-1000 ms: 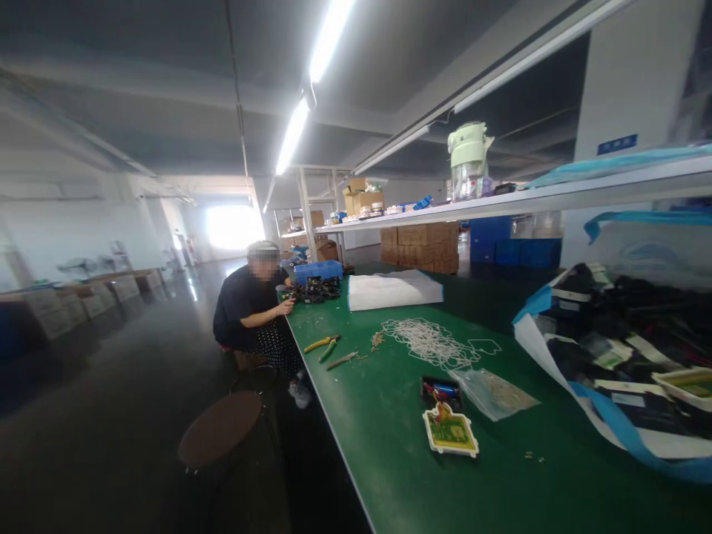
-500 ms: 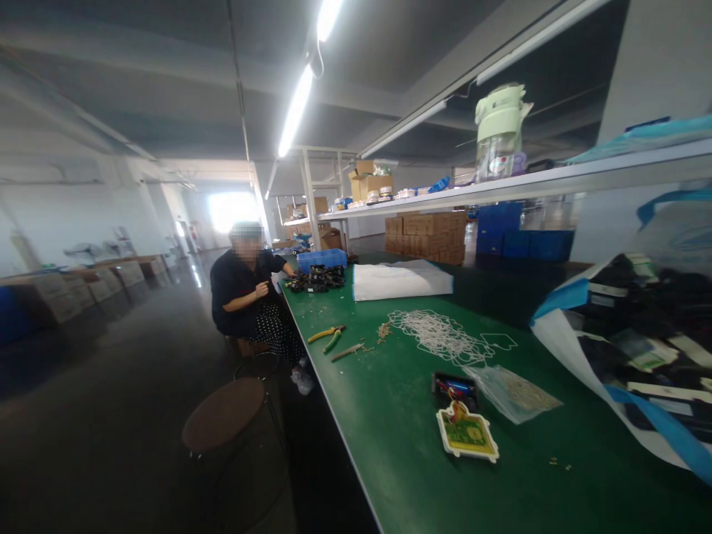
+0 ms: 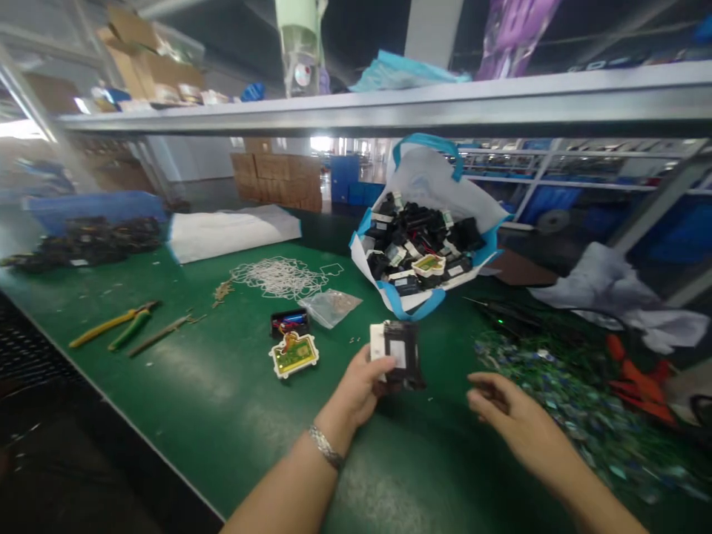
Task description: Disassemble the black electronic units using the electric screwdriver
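My left hand (image 3: 361,386) grips a small black box-shaped device with a white side (image 3: 397,352), held upright above the green table (image 3: 222,415). A metal bracelet sits on that wrist. My right hand (image 3: 503,415) hovers to the right of the device, fingers loosely curled, holding nothing that I can see. Behind the device stands a white and blue bag (image 3: 426,237) full of similar black devices. A yellow-green card in a white frame (image 3: 294,354) and a small black tray (image 3: 289,322) lie to the left.
Yellow and green pliers (image 3: 114,324), a clear plastic bag (image 3: 331,305), a heap of white cord (image 3: 278,276) and a folded white sack (image 3: 231,230) lie on the table. Small green-blue bits (image 3: 561,393) and red tools (image 3: 639,374) are at the right. A metal shelf (image 3: 445,111) runs overhead.
The view has swung right and down, away from the seated person. Both my hands have come into view, the left one holding the black device.
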`<state>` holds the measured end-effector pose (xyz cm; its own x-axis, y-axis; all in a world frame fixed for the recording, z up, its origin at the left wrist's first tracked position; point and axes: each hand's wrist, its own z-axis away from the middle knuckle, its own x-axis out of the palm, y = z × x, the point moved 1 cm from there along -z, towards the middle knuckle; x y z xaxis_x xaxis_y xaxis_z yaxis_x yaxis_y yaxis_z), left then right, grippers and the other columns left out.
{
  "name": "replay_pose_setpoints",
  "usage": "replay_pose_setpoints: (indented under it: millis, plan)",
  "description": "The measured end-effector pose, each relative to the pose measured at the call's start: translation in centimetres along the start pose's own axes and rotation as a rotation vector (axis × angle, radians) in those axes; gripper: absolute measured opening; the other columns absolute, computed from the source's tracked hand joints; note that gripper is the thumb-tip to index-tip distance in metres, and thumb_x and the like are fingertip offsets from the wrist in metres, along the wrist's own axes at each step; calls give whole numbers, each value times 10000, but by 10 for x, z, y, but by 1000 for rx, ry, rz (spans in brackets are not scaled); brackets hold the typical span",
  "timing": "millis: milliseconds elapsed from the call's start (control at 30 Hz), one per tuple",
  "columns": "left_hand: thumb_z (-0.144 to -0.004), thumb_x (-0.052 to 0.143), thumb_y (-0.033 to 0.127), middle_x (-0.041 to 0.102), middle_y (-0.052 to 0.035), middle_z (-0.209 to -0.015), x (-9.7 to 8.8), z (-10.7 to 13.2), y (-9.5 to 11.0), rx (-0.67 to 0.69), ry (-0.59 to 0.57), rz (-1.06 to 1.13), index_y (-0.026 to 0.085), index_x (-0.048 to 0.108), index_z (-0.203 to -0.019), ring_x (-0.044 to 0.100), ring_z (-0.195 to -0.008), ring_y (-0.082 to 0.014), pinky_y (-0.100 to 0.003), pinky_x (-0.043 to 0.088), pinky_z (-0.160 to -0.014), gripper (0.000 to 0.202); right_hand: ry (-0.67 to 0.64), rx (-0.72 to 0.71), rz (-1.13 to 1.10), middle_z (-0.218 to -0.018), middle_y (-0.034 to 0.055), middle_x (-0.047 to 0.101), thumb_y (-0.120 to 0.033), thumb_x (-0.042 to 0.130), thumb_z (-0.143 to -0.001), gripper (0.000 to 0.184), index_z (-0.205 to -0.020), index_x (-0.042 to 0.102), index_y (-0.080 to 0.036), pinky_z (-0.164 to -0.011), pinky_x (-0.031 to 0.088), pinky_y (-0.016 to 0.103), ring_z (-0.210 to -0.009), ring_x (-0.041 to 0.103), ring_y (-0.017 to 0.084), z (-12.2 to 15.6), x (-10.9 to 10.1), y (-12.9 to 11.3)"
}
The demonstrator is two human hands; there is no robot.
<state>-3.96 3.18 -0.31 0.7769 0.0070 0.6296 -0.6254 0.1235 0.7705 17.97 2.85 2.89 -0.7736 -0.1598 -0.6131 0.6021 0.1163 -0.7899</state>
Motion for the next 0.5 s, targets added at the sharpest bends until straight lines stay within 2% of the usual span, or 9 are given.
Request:
replay_pose_setpoints:
  millis: [67,133,233,367,433,500]
  plan:
    - [-592,707,311,595,-25,-823,-7,-4,3,20,52,-6,163,529,-970,554,-644,-120,-209,439,-520,443,-59,-30,261,-798,49,585,-350,462,-756,215,-857,530,-173,-677,452,281,-756,568,191,-8,12,3]
    - [-582,715,292,599,-23,-847,-11,-8,4,22,68,-17,172,525,-980,564,-669,-124,-214,446,-538,457,-98,-48,452,-787,31,578,-222,475,-766,84,-794,542,-180,-660,412,263,-742,552,171,-15,25,6]
    - [-558,722,252,602,-30,-867,-13,-11,3,8,79,-32,175,513,-1013,573,-703,-143,-235,456,-562,507,-90,-59,542,-815,33,569,-138,526,-760,52,-767,560,-177,-663,372,260,-782,535,178,-26,40,7]
    - [-560,711,242,595,-35,-871,-7,-8,1,-3,80,-37,170,499,-1025,566,-702,-148,-235,447,-557,515,-110,-74,586,-772,34,566,-81,584,-725,89,-713,571,-168,-630,356,252,-751,540,186,-37,49,8]
    - [-572,702,240,592,-36,-863,-2,-4,-1,-9,17,-28,159,503,-1022,554,-687,-138,-224,433,-558,499,-130,-94,571,-727,30,564,-50,590,-713,120,-675,568,-161,-617,364,244,-719,545,177,-39,52,10]
    - [-552,713,220,590,-46,-869,3,2,-2,-44,-122,-4,141,515,-1031,548,-704,-137,-219,422,-593,524,-129,-123,534,-737,26,569,-74,590,-746,93,-703,577,-155,-633,392,240,-718,548,160,-42,55,10]
